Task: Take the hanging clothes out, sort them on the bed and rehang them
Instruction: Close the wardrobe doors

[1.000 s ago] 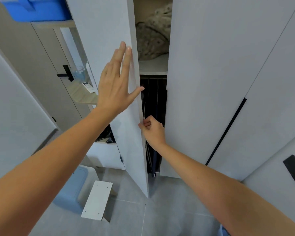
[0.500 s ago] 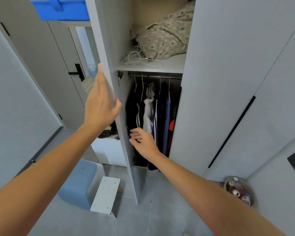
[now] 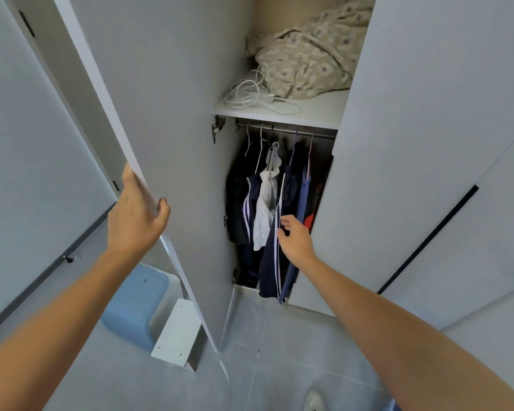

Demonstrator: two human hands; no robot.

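The grey wardrobe door (image 3: 161,114) stands swung open to the left, and my left hand (image 3: 135,216) grips its front edge. Behind it a metal rail (image 3: 288,131) carries several hangers with clothes: dark garments (image 3: 238,203) at the left, a white top (image 3: 266,209), a navy piece with white stripes (image 3: 269,262) and a blue one (image 3: 301,197). A bit of red shows at the right. My right hand (image 3: 296,240) reaches in with fingers apart, just touching the striped navy piece and holding nothing.
On the shelf (image 3: 318,112) above the rail lie a patterned beige blanket (image 3: 309,60) and a coil of white cable (image 3: 250,96). A blue stool (image 3: 134,304) and a small white box (image 3: 178,333) stand on the floor behind the door. The right-hand door (image 3: 413,143) is closed.
The door has swung further open under my left hand, showing the rail and clothes. My right hand has left the door edge and moved right to the hanging clothes.
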